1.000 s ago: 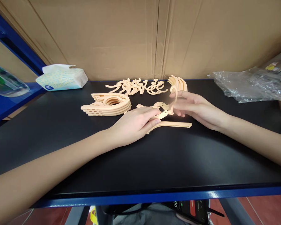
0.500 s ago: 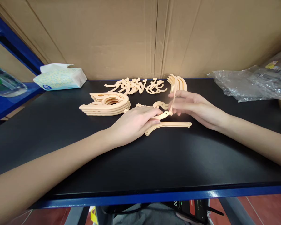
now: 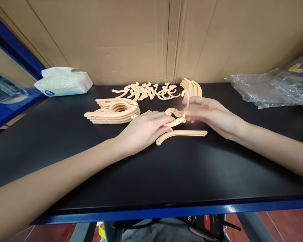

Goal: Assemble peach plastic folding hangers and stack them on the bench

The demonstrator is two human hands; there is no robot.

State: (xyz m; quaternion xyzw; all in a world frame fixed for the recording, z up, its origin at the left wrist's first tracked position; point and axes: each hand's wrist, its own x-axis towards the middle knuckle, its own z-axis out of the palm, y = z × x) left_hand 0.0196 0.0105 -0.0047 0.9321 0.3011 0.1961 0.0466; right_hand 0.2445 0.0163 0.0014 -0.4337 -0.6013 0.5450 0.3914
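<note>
Holding a thin, cream, plastic-looking curved hook at the end of a matching pale, slender arm piece

The step in hand looks like joining these two, their ends meeting just above the middle of the black, smooth surface. The left hand lies palm-down over the arm piece, its grip closed on it from above, with much of the piece hidden beneath. The right hand has a narrow grip around the upright hook; its fingertips are blurred. Whether the joint is seated cannot be told. The next move seems to call for lining up the hook's knobbed foot with the arm's end while the left hand steadies it.

Just behind the joint sits a cream curved piece with small holes, close enough to crowd the fingers. A long, bent cream bar lies in front. Beyond are a layered cream stack, a pile of loose cream hooks and nested curved bars. A pastel-patterned tissue pack and a crinkled clear plastic bag are well apart.
</note>
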